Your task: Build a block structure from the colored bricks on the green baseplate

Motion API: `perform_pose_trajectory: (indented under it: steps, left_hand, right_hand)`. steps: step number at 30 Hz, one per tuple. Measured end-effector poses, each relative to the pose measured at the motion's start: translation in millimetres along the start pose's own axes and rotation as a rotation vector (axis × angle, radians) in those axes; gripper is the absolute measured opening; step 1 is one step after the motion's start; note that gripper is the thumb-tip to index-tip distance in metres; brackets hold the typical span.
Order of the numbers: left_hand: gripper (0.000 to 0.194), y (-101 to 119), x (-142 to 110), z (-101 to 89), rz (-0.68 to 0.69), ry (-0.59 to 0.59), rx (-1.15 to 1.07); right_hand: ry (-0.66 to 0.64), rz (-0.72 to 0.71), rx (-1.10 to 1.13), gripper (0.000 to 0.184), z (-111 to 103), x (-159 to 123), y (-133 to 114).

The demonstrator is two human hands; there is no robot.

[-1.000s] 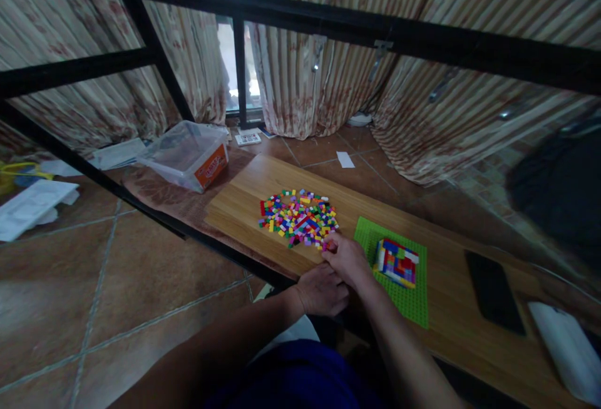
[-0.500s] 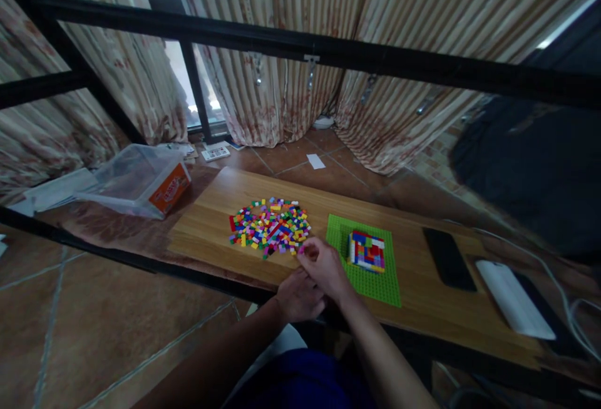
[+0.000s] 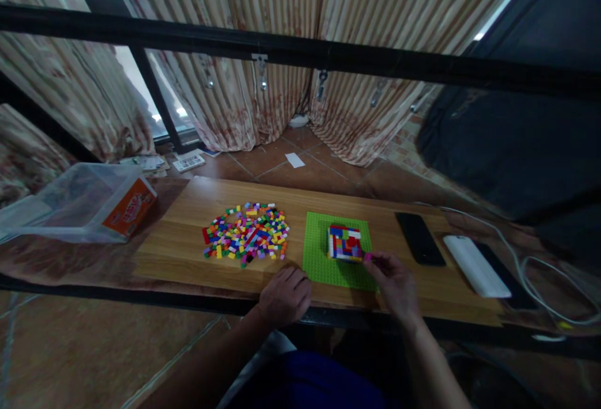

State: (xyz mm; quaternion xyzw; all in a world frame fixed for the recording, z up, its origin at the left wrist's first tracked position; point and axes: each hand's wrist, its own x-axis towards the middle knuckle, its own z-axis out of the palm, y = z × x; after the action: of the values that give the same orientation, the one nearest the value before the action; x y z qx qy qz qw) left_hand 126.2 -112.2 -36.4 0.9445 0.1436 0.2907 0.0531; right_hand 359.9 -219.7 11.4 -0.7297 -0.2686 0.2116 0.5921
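My right hand (image 3: pixel 393 282) pinches a small pink toy brick (image 3: pixel 367 257) between thumb and fingers. It is at the right side of a multicoloured brick structure (image 3: pixel 345 243), which stands on a green studded baseplate (image 3: pixel 315 265). With its fingers curled, my left hand (image 3: pixel 285 295) rests at the table's near edge, just left of the baseplate; I cannot see anything in it. A loose pile of small coloured bricks (image 3: pixel 248 232) lies spread on the wooden tabletop (image 3: pixel 173 243), beyond and to the left of my left hand.
A clear plastic bin (image 3: pixel 89 199) with an orange label sits at the left. Right of the baseplate lie a black phone (image 3: pixel 419 238) and a white oblong device (image 3: pixel 476 266), with a white cable (image 3: pixel 521 258) beside them. A dark metal bar (image 3: pixel 291 49) crosses above the table.
My right hand has moved right, from the edge of the brick pile to the structure, carrying the pink brick. My left hand stays near the table's edge. The view has turned right.
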Motion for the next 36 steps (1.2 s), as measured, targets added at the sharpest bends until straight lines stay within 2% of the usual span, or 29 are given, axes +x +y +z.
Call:
perform_pose_trajectory:
  steps: [5, 10, 16, 20, 23, 25, 36]
  left_hand:
    - [0.006, -1, 1, 1.0, 0.002, 0.017, 0.012]
    - [0.009, -1, 3, -0.5, 0.011, 0.005, 0.02]
    - [0.008, 0, 2, -0.7, -0.009, 0.01, 0.014]
    - [0.008, 0, 2, -0.4, -0.004, -0.01, 0.016]
    - [0.007, 0, 1, 0.4, -0.016, -0.037, 0.017]
    - [0.006, 0, 0, 0.7, -0.022, -0.05, 0.011]
    - [0.005, 2, 2, -4.4, -0.031, -0.1, -0.015]
  right_hand:
    - [-0.059, -0.087, -0.119, 0.044, -6, 20, 0]
    - [-0.118, -0.122, -0.195, 0.037, 4, 18, 3]
    - [-0.042, -0.141, -0.36, 0.035, 18, 9, -2]
    - [-0.033, -0.329, -0.471, 0.027, 26, 15, -9]
    - [-0.083, -0.484, -0.515, 0.021, 31, 26, -12]
    - [-0.131, -0.529, -0.551, 0.019, 34, 33, -12]
    - [-0.334, -0.579, -0.703, 0.015, 31, 58, -9]
